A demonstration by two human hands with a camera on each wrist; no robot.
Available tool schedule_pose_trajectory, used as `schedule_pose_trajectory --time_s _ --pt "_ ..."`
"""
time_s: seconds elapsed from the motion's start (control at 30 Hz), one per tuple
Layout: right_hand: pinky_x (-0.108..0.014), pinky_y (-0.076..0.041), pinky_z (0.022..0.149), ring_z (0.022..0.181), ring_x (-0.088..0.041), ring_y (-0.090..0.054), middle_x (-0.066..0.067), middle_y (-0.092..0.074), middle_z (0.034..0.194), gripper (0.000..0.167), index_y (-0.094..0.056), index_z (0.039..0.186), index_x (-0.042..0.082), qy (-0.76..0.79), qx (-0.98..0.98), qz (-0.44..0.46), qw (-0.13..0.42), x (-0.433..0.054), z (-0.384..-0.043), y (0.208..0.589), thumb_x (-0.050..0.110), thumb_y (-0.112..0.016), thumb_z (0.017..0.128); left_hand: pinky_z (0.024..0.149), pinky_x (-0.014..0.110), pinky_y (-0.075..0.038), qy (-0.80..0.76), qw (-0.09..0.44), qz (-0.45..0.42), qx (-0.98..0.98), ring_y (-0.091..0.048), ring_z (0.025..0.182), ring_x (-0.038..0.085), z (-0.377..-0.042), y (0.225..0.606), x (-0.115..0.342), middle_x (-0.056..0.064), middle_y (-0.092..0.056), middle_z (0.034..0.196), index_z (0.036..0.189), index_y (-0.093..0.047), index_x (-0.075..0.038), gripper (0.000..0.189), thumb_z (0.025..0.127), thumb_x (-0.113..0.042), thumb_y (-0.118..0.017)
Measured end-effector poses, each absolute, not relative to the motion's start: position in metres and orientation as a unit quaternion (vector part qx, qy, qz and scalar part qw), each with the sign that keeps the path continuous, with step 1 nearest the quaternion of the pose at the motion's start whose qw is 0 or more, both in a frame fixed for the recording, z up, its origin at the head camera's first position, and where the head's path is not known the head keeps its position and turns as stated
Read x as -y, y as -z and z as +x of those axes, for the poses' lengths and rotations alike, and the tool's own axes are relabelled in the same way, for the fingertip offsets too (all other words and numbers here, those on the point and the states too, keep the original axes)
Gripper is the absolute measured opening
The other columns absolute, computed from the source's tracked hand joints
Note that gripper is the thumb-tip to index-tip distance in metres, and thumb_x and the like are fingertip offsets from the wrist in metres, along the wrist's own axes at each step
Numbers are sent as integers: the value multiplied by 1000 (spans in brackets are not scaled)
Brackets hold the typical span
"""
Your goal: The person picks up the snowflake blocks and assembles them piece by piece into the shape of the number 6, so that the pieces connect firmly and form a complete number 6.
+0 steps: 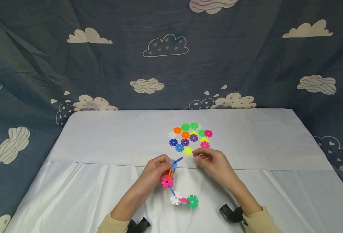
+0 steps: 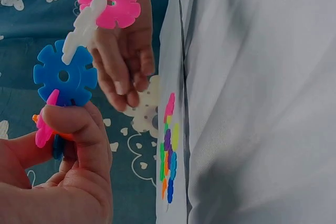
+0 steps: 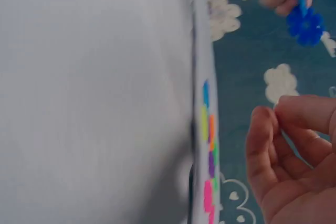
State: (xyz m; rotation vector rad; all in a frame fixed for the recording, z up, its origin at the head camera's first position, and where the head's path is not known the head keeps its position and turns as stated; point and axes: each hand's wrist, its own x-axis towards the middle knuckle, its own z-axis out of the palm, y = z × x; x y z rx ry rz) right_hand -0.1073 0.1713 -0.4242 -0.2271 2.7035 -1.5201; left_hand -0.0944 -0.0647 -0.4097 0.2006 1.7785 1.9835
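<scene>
My left hand pinches a chain of linked snowflake discs between thumb and fingers. At its upper end a dark blue disc slots edge-on into a light blue disc. An orange disc, a pink disc, another blue one, a white disc, a second pink one and a green disc follow downward. My right hand hovers beside a loose yellow disc, its fingers loosely bent. In the right wrist view, nothing shows between that hand's thumb and fingers.
Several loose discs in orange, green, purple, blue, white, yellow and pink, such as a purple disc, lie grouped on the white-covered table. A dark cloud-patterned cloth hangs behind. Black wrist straps sit near both sleeves.
</scene>
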Motion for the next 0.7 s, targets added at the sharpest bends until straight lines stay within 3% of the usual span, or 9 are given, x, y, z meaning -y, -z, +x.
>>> schedule_pose_trajectory --time_s 0.3,0.7 --pt "-37 -53 84 91 -20 -60 -4 -68 108 26 -69 115 7 376 -915 -135 52 -174 -151 431 7 -71 89 57 22 -41 -721 235 61 -649 -49 58 13 -96 410 66 3 -56 71 90 -52 -1 20 101 -18 -52" --pt "-29 -46 66 76 -19 -51 -2 -62 98 31 -71 112 12 366 -911 -168 90 -174 -176 441 5 -79 82 57 23 -41 -720 233 60 -651 -50 59 14 -98 410 68 4 -56 71 92 -51 -1 21 102 -19 -51"
